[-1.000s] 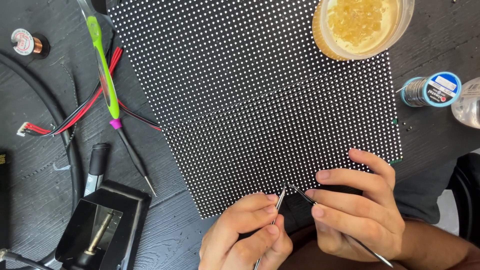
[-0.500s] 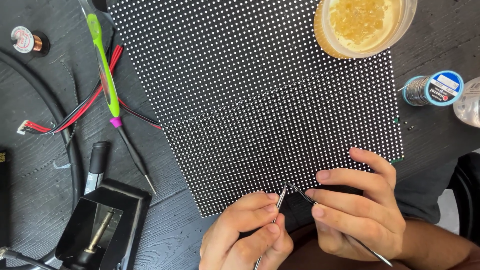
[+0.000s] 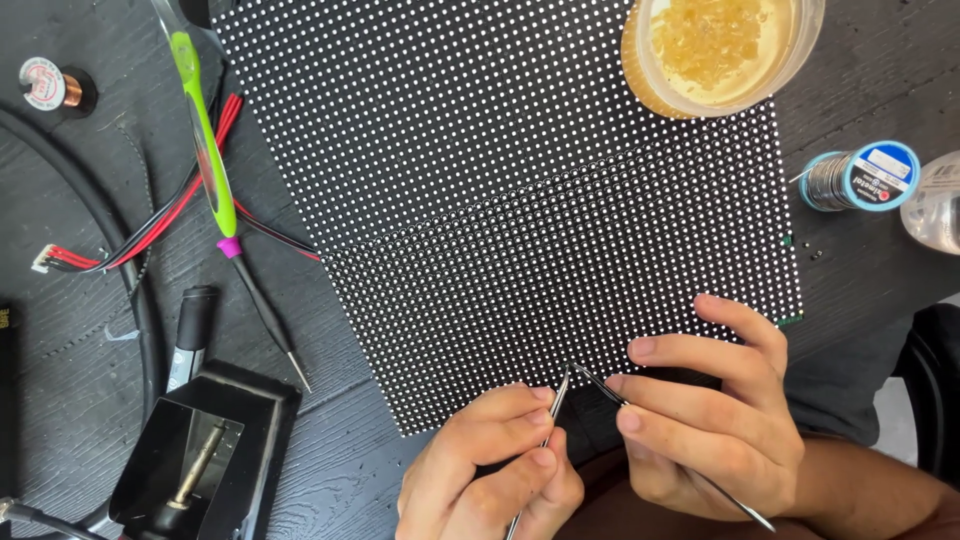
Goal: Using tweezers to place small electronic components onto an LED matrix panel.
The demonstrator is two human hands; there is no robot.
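Note:
A black panel covered in rows of small white dots (image 3: 500, 190) lies flat on a dark wooden table. My left hand (image 3: 490, 470) pinches thin metal tweezers (image 3: 552, 400) at the panel's near edge. My right hand (image 3: 710, 410) grips a thin metal probe (image 3: 600, 385) whose tip meets the tweezers' tip on the panel's bottom rows. Its fingers rest on the panel's lower right corner.
A glass jar of amber flux (image 3: 720, 50) stands on the panel's far right corner. A solder spool (image 3: 860, 177) lies to the right. On the left are a green-handled soldering iron (image 3: 205, 150), red and black wires (image 3: 150, 230), a small copper-wire spool (image 3: 50, 85) and a black iron stand (image 3: 200, 460).

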